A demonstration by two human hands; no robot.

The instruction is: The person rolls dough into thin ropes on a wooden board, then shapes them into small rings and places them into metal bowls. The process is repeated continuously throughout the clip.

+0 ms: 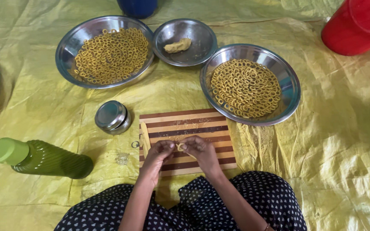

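My left hand (159, 152) and my right hand (201, 150) meet over a striped wooden board (193, 122), pinching a small ring of yellow dough (180, 147) between their fingertips. A thin roll of dough (144, 136) lies along the board's left edge. Beyond the board, a steel pan on the right (291, 81) holds several dough rings. A second steel pan on the left (67, 45) holds several more. Between them a smaller steel bowl (202, 34) contains a lump of dough (177, 45).
A green plastic bottle (43, 159) lies on its side at the left. A small lidded steel tin (112, 116) stands beside the board. A red container (356, 25) is at the far right, a blue one (138, 6) at the top. Yellow sheeting (335, 145) covers the floor.
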